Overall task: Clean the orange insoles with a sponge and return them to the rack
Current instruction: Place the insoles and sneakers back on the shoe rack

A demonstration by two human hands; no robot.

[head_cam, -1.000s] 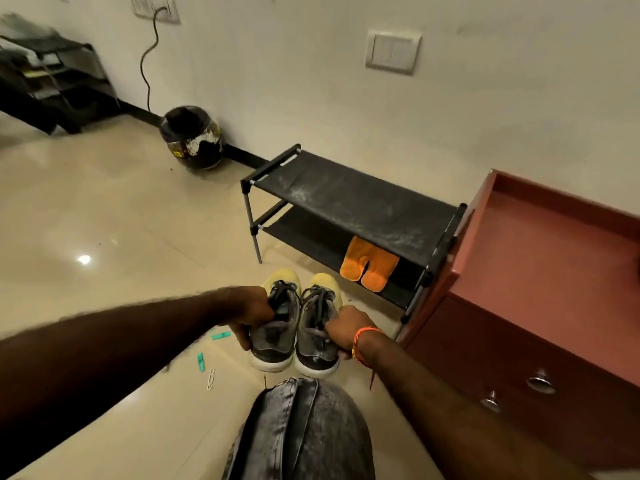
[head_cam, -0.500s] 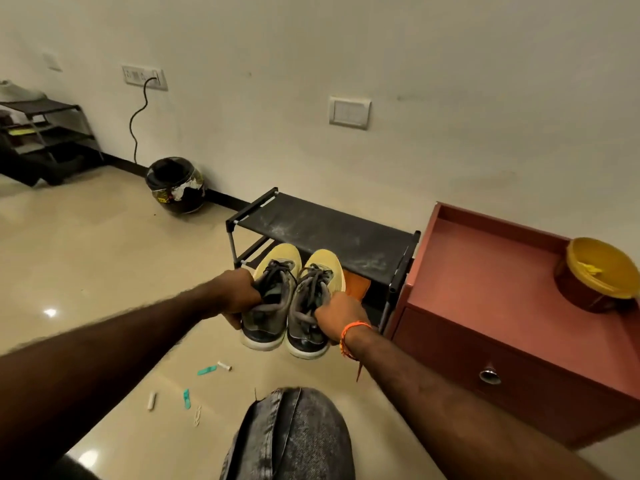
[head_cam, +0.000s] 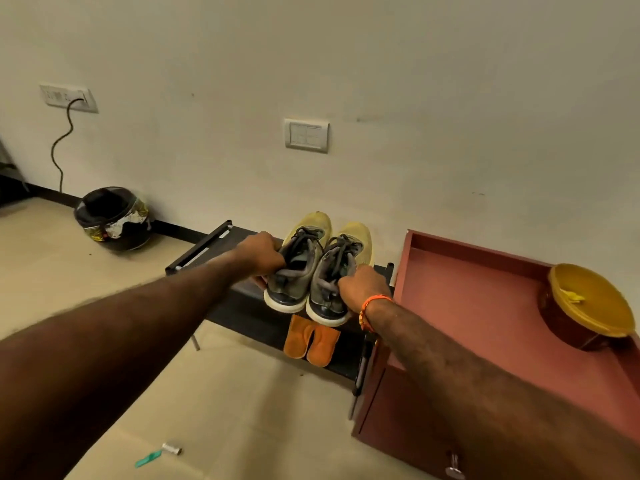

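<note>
Now I hold one shoe in each hand: my left hand (head_cam: pixel 260 253) grasps the left shoe (head_cam: pixel 300 263) at its collar, and my right hand (head_cam: pixel 361 286) grasps the right shoe (head_cam: pixel 337 275) the same way. Both shoes are side by side over the top shelf of the black rack (head_cam: pixel 242 308); I cannot tell if they touch it. The orange insoles (head_cam: pixel 310 338) lie together on the lower shelf, just under the heels. Beside the rack on the right stands a red cabinet (head_cam: pixel 467 306) with a yellow bowl (head_cam: pixel 588 303) on it.
</note>
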